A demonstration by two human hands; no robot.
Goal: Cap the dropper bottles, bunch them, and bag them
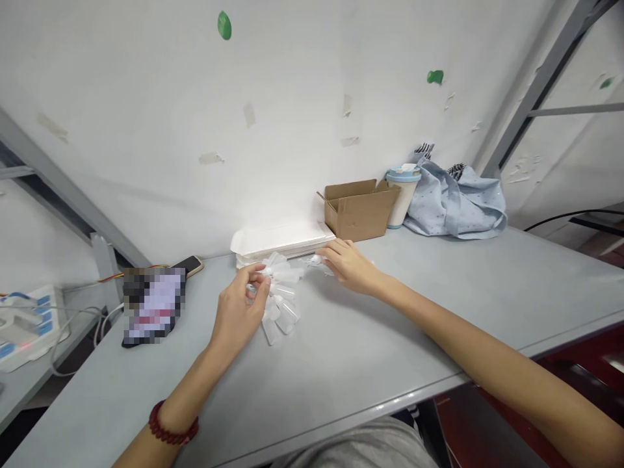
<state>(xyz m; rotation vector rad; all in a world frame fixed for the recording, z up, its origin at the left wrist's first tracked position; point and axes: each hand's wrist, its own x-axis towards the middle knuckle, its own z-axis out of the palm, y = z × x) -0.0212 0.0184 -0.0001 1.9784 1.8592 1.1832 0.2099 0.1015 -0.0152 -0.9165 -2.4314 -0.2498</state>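
Note:
Several clear plastic pieces (286, 314) with white parts lie in a fanned cluster on the grey table (361, 364). My left hand (244, 302), with a dark red bead bracelet at the wrist, is at the left side of this cluster, its thumb and index finger curled close together at a small white part. Farther right, my right hand (348, 263) pinches a small white item (316, 259) just in front of the stacked white flat boxes (283, 239). Thin white pieces lie under its fingers, too small to make out.
An open cardboard box (363, 211), a lidded cup (403, 195) and a light blue cloth bag (455, 201) stand along the wall. At the left are a phone (189, 265), a blurred pouch-like item (156, 305) and a power strip (32, 325) with cables.

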